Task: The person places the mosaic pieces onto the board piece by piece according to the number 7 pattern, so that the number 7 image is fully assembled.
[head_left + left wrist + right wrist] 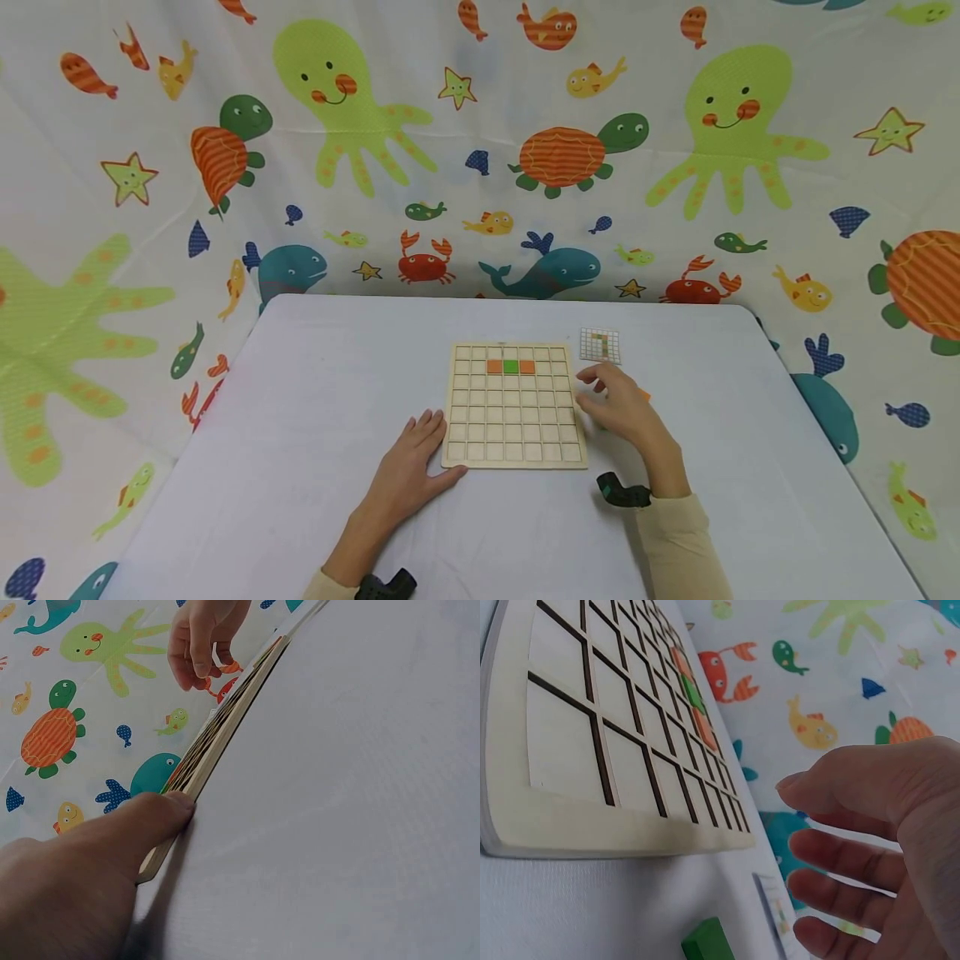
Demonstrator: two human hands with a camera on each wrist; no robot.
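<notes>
The person's left hand (408,462) rests, fingers extended, against the near-left corner of a square pale wooden grid board (512,432) on the white table (300,392). The right hand (621,406), thumb and fingers apart, hovers by its right edge, near a small green block (709,942). One green square tile (511,367) sits between two orange square tiles (495,367) in the board's second-farthest row.

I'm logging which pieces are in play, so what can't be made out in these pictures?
Head view: the orange piece, mostly hidden by the right hand; its full shape is unclear.
Head view: the pattern card, too small to read square by square.
Right wrist view: the green block, cut off by the bottom edge.
Left wrist view: the grid board, seen nearly edge-on, so its squares can't be told apart.
</notes>
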